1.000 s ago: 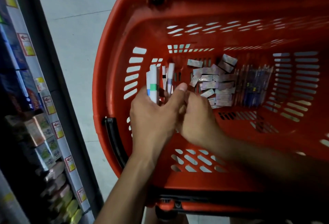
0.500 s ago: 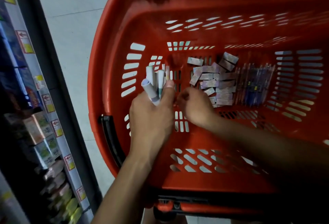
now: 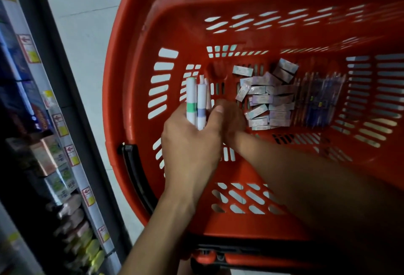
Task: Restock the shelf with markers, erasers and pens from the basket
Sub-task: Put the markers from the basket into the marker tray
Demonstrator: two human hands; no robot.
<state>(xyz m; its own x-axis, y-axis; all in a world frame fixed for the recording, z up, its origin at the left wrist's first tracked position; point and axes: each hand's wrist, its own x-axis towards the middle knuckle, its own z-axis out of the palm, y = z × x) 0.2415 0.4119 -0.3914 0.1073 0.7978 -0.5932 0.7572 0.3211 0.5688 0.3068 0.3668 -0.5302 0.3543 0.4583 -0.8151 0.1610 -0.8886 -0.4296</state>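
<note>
Markers: a bunch of white plastic markers with coloured bands point(image 3: 195, 104) is held upright above the left end of the red slotted plastic basket point(image 3: 131, 56).
Left hand: the left hand point(image 3: 190, 143) has its fingers clamped round the lower barrels.
Right hand: the right hand point(image 3: 231, 119) is tucked just beside it; whether its fingers are curled cannot be told.
Handling: light, stiff, smooth barrels are judged likely to slide; a grip at mid-barrel is advised.
Remaining: small pale wrapped erasers point(image 3: 266, 97) and blue pens point(image 3: 317, 99) are left on the basket floor towards its right end.

Red slotted basket point(image 3: 135, 60); white markers point(image 3: 196, 102) banded green and lilac; pale lilac erasers point(image 3: 271, 99); blue pens point(image 3: 319, 99).
</note>
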